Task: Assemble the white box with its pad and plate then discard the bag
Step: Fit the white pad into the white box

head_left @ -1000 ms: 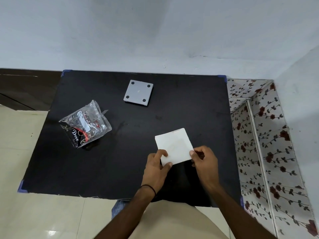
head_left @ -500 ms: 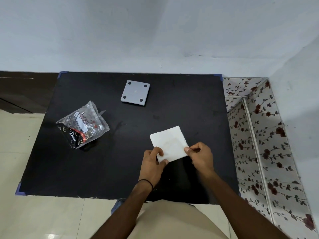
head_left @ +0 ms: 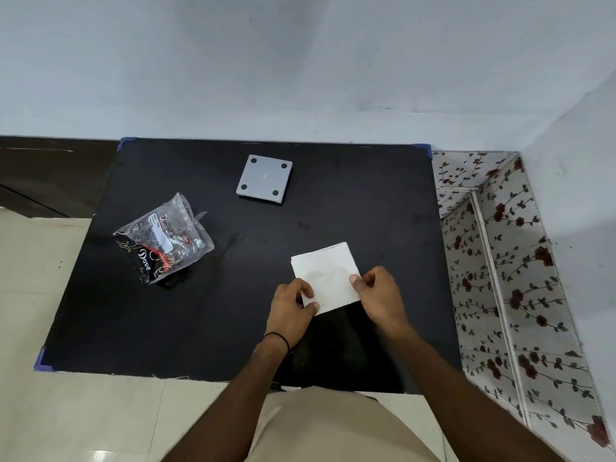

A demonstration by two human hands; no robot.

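1. Two hands pinch the white box [head_left: 325, 275], right of the frame's centre, on the black table [head_left: 200, 328].
2. Left hand [head_left: 293, 303] fingers are closed on its near left corner; right hand [head_left: 378, 291] grips its right edge.
3. Upper centre lies a grey plate [head_left: 264, 179], well apart.
4. Left of centre sits a crinkled clear bag [head_left: 163, 246].
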